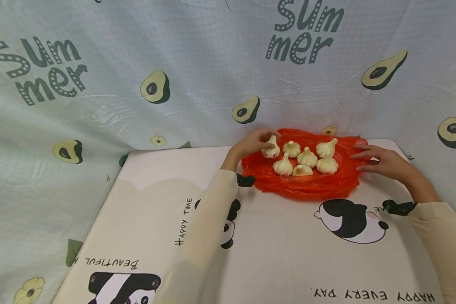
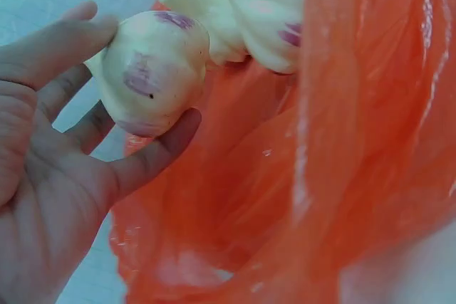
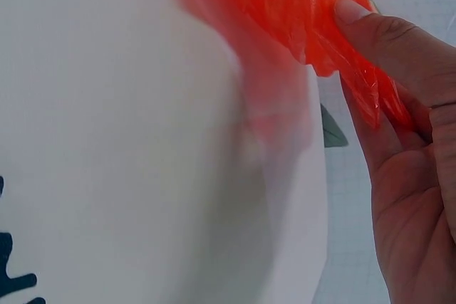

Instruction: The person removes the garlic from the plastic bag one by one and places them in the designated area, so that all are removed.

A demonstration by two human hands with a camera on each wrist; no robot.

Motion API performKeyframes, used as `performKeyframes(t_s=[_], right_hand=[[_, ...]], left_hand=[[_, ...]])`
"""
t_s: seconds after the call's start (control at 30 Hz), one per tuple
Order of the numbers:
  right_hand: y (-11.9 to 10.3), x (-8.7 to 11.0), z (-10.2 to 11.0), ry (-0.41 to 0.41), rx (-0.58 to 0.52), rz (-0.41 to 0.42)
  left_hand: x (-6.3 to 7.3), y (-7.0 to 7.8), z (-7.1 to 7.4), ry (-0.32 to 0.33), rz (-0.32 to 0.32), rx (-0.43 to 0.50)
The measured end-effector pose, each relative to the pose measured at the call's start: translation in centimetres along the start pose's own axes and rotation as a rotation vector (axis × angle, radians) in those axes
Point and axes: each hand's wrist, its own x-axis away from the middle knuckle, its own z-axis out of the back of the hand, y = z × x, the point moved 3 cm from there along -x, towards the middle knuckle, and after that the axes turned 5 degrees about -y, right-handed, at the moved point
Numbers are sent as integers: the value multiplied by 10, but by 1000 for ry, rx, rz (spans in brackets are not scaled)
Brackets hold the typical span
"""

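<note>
Several garlic bulbs (image 1: 307,158) lie on a spread red plastic bag (image 1: 300,190) near the table's back edge. At the bag's left side my left hand (image 1: 251,143) holds one garlic bulb (image 1: 271,147) between thumb and fingers. In the left wrist view that bulb (image 2: 153,72) shows purple patches, with other bulbs (image 2: 242,12) close behind it. On the opposite side, my right hand (image 1: 387,162) grips the bag's right edge. The right wrist view shows the thumb pressing the red plastic (image 3: 313,19) against the fingers, and the right hand's palm (image 3: 406,211) faces the camera.
A pale table cover (image 1: 270,240) printed with pandas and lettering lies under the bag. Behind it and along the left hangs a light cloth (image 1: 197,55) with avocado prints, close to the bag's far edge. Dark bands (image 1: 246,180) sit at both wrists.
</note>
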Motion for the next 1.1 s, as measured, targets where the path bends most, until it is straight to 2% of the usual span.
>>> performKeyframes(t_s=[0.2,0.57,0.83,1.1], right_hand=[[-1,0,1,10,-13,-9],[-2,3,1,12,1,2],[-1,4,-1,-10,-38,-23],[1,4,0,-7,-20,-35]], left_hand=[[7,9,7,-12,-30,-12],[36,27,15,8,-61,-134],[57,26,15,5,-55,-183],[79,26,17,67,-66,-168]])
